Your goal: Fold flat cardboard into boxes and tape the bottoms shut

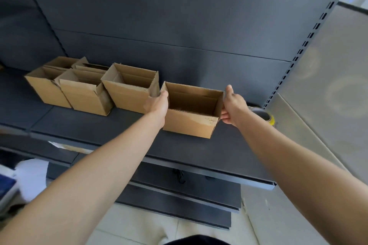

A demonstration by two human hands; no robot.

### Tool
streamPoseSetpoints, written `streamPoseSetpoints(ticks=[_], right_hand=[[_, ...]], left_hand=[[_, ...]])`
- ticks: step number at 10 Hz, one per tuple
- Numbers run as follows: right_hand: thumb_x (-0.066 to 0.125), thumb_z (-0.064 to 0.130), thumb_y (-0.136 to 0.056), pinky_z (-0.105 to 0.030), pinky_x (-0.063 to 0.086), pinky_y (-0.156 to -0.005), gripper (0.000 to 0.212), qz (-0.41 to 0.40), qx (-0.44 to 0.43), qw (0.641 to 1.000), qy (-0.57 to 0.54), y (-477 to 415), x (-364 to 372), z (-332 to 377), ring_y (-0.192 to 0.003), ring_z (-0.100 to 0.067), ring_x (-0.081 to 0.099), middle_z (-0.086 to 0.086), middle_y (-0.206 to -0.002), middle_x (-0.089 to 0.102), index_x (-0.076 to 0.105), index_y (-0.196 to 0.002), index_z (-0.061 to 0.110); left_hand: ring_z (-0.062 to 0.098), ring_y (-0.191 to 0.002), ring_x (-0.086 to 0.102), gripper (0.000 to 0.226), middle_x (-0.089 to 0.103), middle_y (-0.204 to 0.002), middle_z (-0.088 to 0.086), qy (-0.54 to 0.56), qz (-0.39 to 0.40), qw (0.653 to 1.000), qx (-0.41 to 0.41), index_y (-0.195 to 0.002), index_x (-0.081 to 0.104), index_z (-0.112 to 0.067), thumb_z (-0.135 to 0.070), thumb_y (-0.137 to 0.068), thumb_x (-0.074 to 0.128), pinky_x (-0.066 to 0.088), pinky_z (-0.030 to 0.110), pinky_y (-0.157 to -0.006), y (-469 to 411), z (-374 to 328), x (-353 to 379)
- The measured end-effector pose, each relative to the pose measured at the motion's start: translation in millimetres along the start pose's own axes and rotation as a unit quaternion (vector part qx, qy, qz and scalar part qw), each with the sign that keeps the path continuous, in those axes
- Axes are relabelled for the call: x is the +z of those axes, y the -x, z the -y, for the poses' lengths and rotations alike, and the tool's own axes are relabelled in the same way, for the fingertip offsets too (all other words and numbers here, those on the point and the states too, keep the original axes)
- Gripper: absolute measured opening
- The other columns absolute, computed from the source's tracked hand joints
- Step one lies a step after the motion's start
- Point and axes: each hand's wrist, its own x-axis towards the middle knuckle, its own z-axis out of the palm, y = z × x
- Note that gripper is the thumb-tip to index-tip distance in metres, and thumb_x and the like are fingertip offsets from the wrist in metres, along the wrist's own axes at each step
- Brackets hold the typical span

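An open-topped brown cardboard box (189, 124) stands upright on the dark shelf (119, 133), at the right end of a row. My left hand (158, 104) grips its left wall and my right hand (233, 106) grips its right wall, thumb up along the edge. Left of it stand several more folded boxes (127, 95), tops open, in a row that reaches the shelf's left part. A roll of tape (263, 116) with a yellow edge lies on the shelf just behind my right wrist.
A dark back panel (179, 16) rises behind the boxes. A slotted upright (310, 36) and a grey metal side panel (328, 85) close the shelf on the right. Lower shelves (179, 195) sit below, white and blue items (20, 181) at the lower left.
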Motion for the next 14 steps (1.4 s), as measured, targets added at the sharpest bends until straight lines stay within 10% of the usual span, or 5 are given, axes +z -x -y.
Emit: streamPoseSetpoints(ticks=[1, 6, 12, 14], right_hand=[[0.024, 0.067, -0.092, -0.039, 0.052, -0.076, 0.079, 0.074, 0.011, 0.994, 0.077, 17.4, 14.7, 10.0, -0.080, -0.032, 0.064, -0.020, -0.090, 0.068, 0.060, -0.096, -0.003], [0.031, 0.065, -0.093, -0.048, 0.046, -0.100, 0.073, 0.241, -0.034, 0.967, 0.080, 66.0, 137.5, 41.9, -0.107, -0.032, 0.061, -0.017, -0.124, 0.060, 0.044, -0.138, 0.010], [0.046, 0.051, -0.095, -0.041, 0.046, -0.102, 0.058, 0.202, -0.014, 0.979, 0.019, 59.1, 192.8, 45.2, -0.116, -0.028, 0.057, -0.011, -0.133, 0.056, 0.046, -0.135, 0.009], [0.045, 0.047, -0.097, -0.041, 0.047, -0.101, 0.053, 0.122, -0.101, 0.980, 0.121, 68.5, 177.9, 49.8, -0.120, -0.035, 0.056, -0.021, -0.128, 0.059, 0.058, -0.119, 0.001]], left_hand=[[0.023, -0.095, 0.049, 0.047, 0.048, -0.112, 0.006, 0.012, -0.030, 0.999, -0.015, -0.133, 0.042, -0.013, -0.030, -0.091, 0.056, 0.048, 0.041, -0.092, 5.8, -2.3, -31.1], [0.031, -0.120, 0.046, 0.060, 0.044, -0.138, 0.010, 0.107, -0.107, 0.988, -0.029, -0.141, 0.037, -0.017, -0.043, -0.091, 0.058, 0.046, 0.048, -0.100, -33.8, 0.0, -168.9], [0.022, -0.105, 0.045, 0.050, 0.049, -0.126, 0.007, 0.088, -0.056, 0.995, 0.008, -0.135, 0.043, -0.016, -0.035, -0.092, 0.058, 0.041, 0.039, -0.101, -97.8, -3.4, -187.0], [0.026, -0.114, 0.049, 0.037, 0.044, -0.128, 0.008, -0.083, -0.125, 0.979, 0.137, -0.127, 0.047, -0.012, -0.020, -0.092, 0.056, 0.044, 0.035, -0.085, -97.1, -9.4, -187.7]])
